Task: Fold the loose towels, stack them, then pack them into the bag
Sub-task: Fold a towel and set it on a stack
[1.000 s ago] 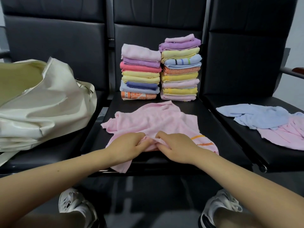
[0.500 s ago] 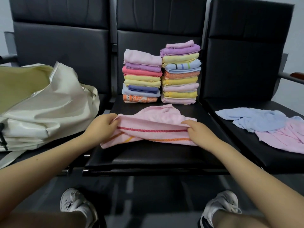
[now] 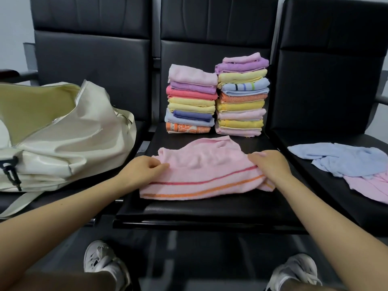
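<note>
Mid-fold: pink towel (image 3: pixel 201 177) at frame centre on middle seat (image 3: pixel 205 211), part doubled, edges uneven. Your left hand (image 3: pixel 140 172) pinches its left end; right hand (image 3: pixel 269 164) curls over right end. Done: two stacks (image 3: pixel 216 99) folded, upper centre. Left for you: this towel, blue towel (image 3: pixel 340 158) and another pink one (image 3: pixel 371 185) loose at right, then pack all into bag (image 3: pixel 63 139), open at left, no towels seen inside.

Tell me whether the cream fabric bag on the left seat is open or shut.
Open: the cream fabric bag lies with its zipper parted and flap lifted, showing the yellowish lining inside. No towel visible inside.
</note>
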### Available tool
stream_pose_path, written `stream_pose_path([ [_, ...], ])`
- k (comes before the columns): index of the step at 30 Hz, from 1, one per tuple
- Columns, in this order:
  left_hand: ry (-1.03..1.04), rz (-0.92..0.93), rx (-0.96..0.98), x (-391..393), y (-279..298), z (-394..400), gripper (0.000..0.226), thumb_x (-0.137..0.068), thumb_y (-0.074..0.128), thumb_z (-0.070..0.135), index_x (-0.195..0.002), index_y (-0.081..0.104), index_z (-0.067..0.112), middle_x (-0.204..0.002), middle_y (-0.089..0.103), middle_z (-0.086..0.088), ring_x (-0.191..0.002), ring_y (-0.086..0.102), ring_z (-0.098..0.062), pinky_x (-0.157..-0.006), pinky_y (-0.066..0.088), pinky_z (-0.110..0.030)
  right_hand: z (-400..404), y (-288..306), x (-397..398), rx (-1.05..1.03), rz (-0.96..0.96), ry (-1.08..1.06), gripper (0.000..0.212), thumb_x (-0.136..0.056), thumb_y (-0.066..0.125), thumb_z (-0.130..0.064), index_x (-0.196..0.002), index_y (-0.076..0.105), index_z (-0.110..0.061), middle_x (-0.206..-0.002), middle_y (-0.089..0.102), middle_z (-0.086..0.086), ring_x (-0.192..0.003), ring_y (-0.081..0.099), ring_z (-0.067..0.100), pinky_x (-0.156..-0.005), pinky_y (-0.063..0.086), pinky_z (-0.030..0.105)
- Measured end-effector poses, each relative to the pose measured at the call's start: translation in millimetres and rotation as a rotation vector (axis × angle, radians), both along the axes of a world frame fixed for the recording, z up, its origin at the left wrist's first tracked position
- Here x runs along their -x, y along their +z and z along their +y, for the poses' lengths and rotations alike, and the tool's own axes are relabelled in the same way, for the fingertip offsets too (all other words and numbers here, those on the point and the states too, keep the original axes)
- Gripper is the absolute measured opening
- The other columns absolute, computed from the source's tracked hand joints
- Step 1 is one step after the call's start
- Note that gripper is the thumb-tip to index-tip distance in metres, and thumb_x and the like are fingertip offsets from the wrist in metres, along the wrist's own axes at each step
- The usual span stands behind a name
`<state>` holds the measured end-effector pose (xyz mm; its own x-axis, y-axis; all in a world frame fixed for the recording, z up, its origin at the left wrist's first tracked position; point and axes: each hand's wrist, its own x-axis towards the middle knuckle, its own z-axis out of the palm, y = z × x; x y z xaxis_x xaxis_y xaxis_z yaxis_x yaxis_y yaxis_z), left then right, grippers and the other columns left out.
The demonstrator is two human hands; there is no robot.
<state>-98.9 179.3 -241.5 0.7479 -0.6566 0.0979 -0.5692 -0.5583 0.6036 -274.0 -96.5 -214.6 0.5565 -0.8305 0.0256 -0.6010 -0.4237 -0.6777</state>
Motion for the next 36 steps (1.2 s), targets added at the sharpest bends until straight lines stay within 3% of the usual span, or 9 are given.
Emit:
stream_pose_path([
  [4, 0.226, -0.197, 0.163, -14.3, 0.8, -0.8, 0.032, -0.095, 0.052, 0.037, -0.075, 0.066, 0.017, -0.073, 0.063, 0.004, -0.071, 0.057, -0.017, -0.062, 0.037, -0.031, 18.6, -10.9, -17.1, 0.473, 0.254, 0.146, 0.034, -0.094, 0.053, -0.036, -0.124, 0.056, -0.021, -0.127, 0.052, 0.008, -0.12, 0.044, 0.028, -0.094, 0.039, 0.039],
  [8, 0.335, -0.052, 0.013, -41.2, -7.5, -0.6, 0.03, -0.095, 0.055, 0.034, -0.099, 0.069, 0.008, -0.096, 0.068, -0.008, -0.093, 0.061, -0.028, -0.074, 0.041, -0.031, 64.6, -17.9, -52.4, 0.385, 0.057, 0.506, 0.044, -0.093, 0.054, -0.039, -0.134, 0.052, -0.022, -0.142, 0.047, 0.003, -0.132, 0.038, 0.021, -0.106, 0.034, 0.035],
  [12, 0.267, 0.082, 0.0, -48.9, -16.3, -2.8, 0.009, -0.088, 0.064, 0.02, -0.086, 0.069, 0.012, -0.073, 0.06, 0.005, -0.079, 0.056, -0.018, -0.063, 0.04, -0.024, 94.2, -30.3, -73.7, 0.362, 0.179, 0.813, 0.061, -0.094, 0.052, -0.047, -0.149, 0.033, -0.027, -0.153, 0.033, -0.002, -0.14, 0.027, 0.018, -0.113, 0.026, 0.039],
  [16, 0.263, 0.192, 0.056, -54.7, -17.2, -4.8, 0.017, -0.091, 0.06, 0.017, -0.079, 0.067, 0.008, -0.078, 0.062, -0.002, -0.071, 0.052, -0.013, -0.061, 0.039, -0.019, 84.4, -38.2, -72.3, 0.485, 0.254, 0.777, 0.058, -0.096, 0.044, -0.054, -0.149, 0.031, -0.033, -0.144, 0.042, 0.0, -0.133, 0.035, 0.022, -0.108, 0.027, 0.039],
  [25, 0.425, 0.439, 0.521, -77.1, 15.3, -50.6, 0.028, -0.091, 0.043, -0.003, -0.065, 0.048, 0.007, -0.067, 0.049, -0.012, -0.057, 0.046, -0.021, -0.044, 0.04, -0.024, 79.4, -38.0, -31.7, 0.426, 0.176, 0.776, 0.04, -0.1, 0.044, -0.044, -0.135, 0.055, -0.028, -0.118, 0.06, -0.002, -0.113, 0.047, 0.018, -0.102, 0.027, 0.027],
  [28, 0.475, 0.579, 0.767, -94.7, 13.3, -69.5, 0.02, -0.091, 0.046, -0.007, -0.096, 0.061, 0.005, -0.107, 0.062, -0.021, -0.087, 0.063, -0.029, -0.077, 0.058, -0.035, 84.8, -36.9, -23.4, 0.403, 0.143, 0.789, 0.038, -0.099, 0.047, -0.043, -0.131, 0.059, -0.026, -0.119, 0.06, -0.003, -0.114, 0.048, 0.016, -0.098, 0.025, 0.025],
  [31, 0.444, 0.478, 0.707, -102.4, 5.0, -79.0, 0.053, -0.09, 0.051, -0.002, -0.14, 0.045, 0.012, -0.133, 0.053, -0.011, -0.112, 0.057, -0.027, -0.093, 0.053, -0.038, 90.3, -36.1, -20.2, 0.389, 0.126, 0.807, 0.038, -0.097, 0.05, -0.042, -0.13, 0.06, -0.024, -0.115, 0.062, -0.003, -0.109, 0.05, 0.017, -0.09, 0.028, 0.024],
  [33, 0.436, 0.299, 0.52, -99.5, 0.9, -81.3, 0.06, -0.091, 0.052, 0.007, -0.148, 0.034, 0.016, -0.136, 0.045, -0.003, -0.115, 0.052, -0.024, -0.089, 0.047, -0.029, 93.7, -38.9, -19.5, 0.391, 0.116, 0.813, 0.039, -0.096, 0.051, -0.042, -0.131, 0.058, -0.025, -0.108, 0.059, -0.007, -0.107, 0.051, 0.016, -0.086, 0.029, 0.024],
  [36, 0.386, -0.032, 0.186, -91.1, -5.6, -78.7, 0.064, -0.088, 0.054, 0.019, -0.148, 0.033, 0.016, -0.149, 0.035, -0.016, -0.138, 0.03, -0.032, -0.109, 0.032, -0.042, 98.1, -45.2, -18.4, 0.371, 0.086, 0.826, 0.04, -0.095, 0.053, -0.041, -0.133, 0.056, -0.028, -0.1, 0.05, -0.012, -0.106, 0.05, 0.015, -0.085, 0.031, 0.024],
])
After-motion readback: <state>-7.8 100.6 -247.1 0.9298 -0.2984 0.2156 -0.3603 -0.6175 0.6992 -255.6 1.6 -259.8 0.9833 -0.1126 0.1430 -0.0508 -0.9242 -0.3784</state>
